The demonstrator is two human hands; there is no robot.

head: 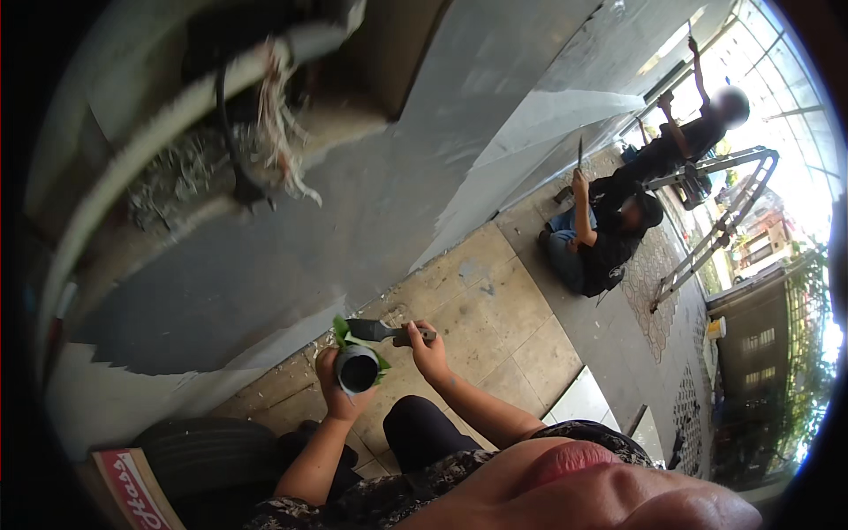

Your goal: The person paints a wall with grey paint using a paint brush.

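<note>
My left hand [337,387] is wrapped around a small round container [358,370] with dark paint inside and a green leaf-like piece [341,329] around its side. In my right hand [426,348] is the handle of a flat paintbrush [377,330]; its dark bristles lie just above the container's rim. Beyond both hands rises a wall [318,218], partly covered in dark grey paint, with a lighter strip low down near the floor.
Tiled floor [490,291] spreads below. A tire [205,450] and a cardboard box [136,490] stand at lower left. Frayed strands hang by a pipe [165,112]. One person [596,245] sits by the wall; another [689,139] stands near a folding ladder [722,232].
</note>
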